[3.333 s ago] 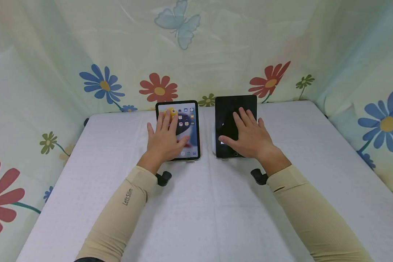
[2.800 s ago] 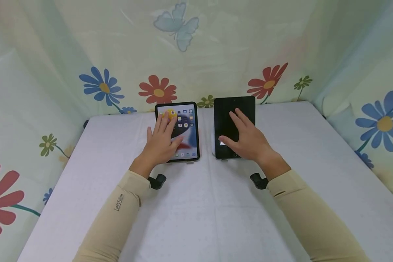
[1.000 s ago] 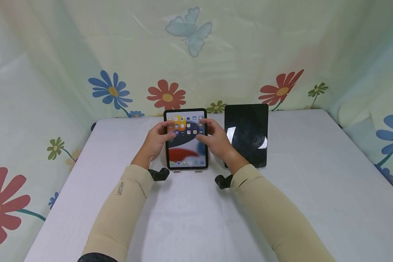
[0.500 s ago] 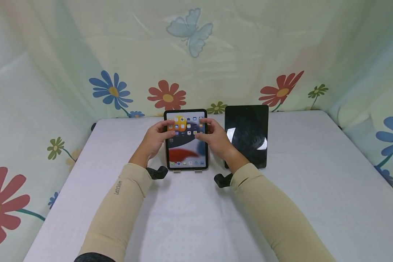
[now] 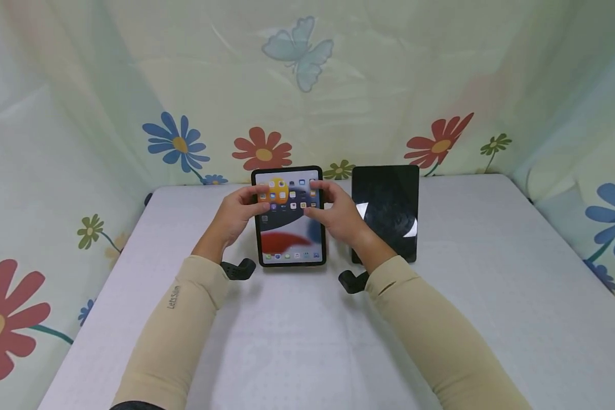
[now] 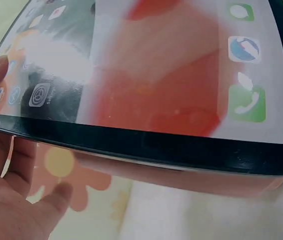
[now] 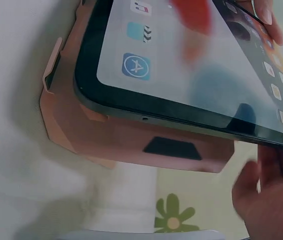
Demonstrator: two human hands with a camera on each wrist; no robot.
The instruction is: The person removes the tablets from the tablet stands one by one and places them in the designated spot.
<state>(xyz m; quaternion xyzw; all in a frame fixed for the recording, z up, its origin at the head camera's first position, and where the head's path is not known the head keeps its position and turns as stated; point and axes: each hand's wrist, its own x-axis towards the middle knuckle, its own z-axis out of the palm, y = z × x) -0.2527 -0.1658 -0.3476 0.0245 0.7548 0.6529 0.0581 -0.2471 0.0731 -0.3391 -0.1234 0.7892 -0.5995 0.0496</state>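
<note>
A tablet [image 5: 292,236] with a lit home screen is held between both hands over a pink tablet stand [image 7: 126,142]. My left hand [image 5: 234,215] grips its left edge, thumb and a finger on the screen and other fingers behind. At the right edge my right hand [image 5: 342,216] grips it the same way. In the right wrist view the tablet's lower edge sits away from the stand's small lip [image 7: 52,67]. Close to the right forearm, a second tablet [image 5: 386,225] with a dark screen leans upright, partly covered by my right wrist.
A white cloth covers the table [image 5: 297,341]. Behind it hangs a flower-printed curtain [image 5: 379,85], near the tablets' top edges. Black wrist cameras [image 5: 240,270] stick out under both wrists.
Earlier, each hand lay flat on a different tablet. The right hand has since crossed to the lit tablet, both hands have gripped it, and it has risen slightly off its stand, tilting a little.
</note>
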